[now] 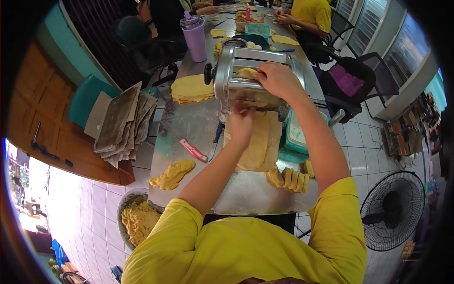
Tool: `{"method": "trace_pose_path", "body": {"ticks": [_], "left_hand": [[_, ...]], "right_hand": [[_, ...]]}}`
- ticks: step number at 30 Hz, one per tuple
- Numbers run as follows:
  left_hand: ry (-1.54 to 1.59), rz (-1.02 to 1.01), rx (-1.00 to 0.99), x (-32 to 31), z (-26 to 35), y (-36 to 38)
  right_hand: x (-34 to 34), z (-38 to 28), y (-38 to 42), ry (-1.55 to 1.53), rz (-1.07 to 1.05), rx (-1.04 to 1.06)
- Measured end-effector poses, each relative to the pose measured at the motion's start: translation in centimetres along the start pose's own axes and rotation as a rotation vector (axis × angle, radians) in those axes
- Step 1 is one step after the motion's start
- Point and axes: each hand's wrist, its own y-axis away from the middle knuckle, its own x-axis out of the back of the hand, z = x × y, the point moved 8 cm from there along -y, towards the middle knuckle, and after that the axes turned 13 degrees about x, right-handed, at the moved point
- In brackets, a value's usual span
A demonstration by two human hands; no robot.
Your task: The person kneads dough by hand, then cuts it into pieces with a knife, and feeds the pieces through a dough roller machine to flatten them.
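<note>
A metal dough sheeter [221, 78] stands on the table in front of me. My right hand [279, 79] is over its top, fingers curled and pressed on a piece of yellow dough [246, 73] at the feed slot. Below the rollers, my left hand [242, 124] reaches up to the front of the machine, its fingers smeared by motion. A flat sheet of dough [257, 146] lies under and beside that hand, running toward me. Cut dough pieces [294, 180] sit in a row at its near end.
A red-handled knife [194, 150] and a dough lump [172, 174] lie at left, near stacked sheets [191, 89]. A bowl of dough [139, 220] stands below. Right of the machine is a green tub [296, 132]. A purple tumbler [194, 40] and other people are farther back.
</note>
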Motion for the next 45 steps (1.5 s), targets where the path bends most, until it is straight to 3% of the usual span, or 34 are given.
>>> {"method": "trace_pose_path", "body": {"ticks": [3, 8, 11, 13, 16, 22, 28, 34, 40, 45], "left_hand": [[0.043, 0.134, -0.095, 0.1, -0.2, -1.5], [0.368, 0.119, 0.079, -0.7, -0.9, -1.9], [0.377, 0.146, 0.064, 0.0, -1.9, -3.0], [0.461, 0.075, 0.057, -0.5, -0.9, -1.8], [0.443, -0.02, 0.207, -0.9, 0.0, 1.0], [0.347, -0.197, 0.289, -0.5, 0.6, 0.1], [0.35, -0.327, 0.258, -1.0, 0.9, -0.2], [0.301, -0.282, 0.25, -1.1, 1.1, 1.7], [0.292, -0.315, 0.274, -1.0, 1.2, 2.9], [0.31, -0.328, 0.303, -0.7, 1.5, 4.2]], "right_hand": [[0.2, -0.2, -0.1, -0.026, 0.016, -0.006], [-0.6, -0.2, -0.2, 0.028, -0.064, -0.042], [-0.2, -0.8, 0.5, 0.065, 0.01, -0.052], [1.1, -1.8, 0.8, 0.056, 0.237, 0.05], [0.5, -1.9, 0.4, -0.042, 0.181, 0.079], [-0.3, -1.7, -0.4, -0.014, 0.009, 0.065], [-0.1, -1.7, 0.3, -0.018, 0.145, 0.041], [-0.7, -2.0, -0.2, 0.056, 0.037, 0.082], [-0.1, -2.1, 0.4, 0.05, 0.152, 0.077], [-0.2, -2.3, -0.1, 0.078, 0.078, 0.052]]}}
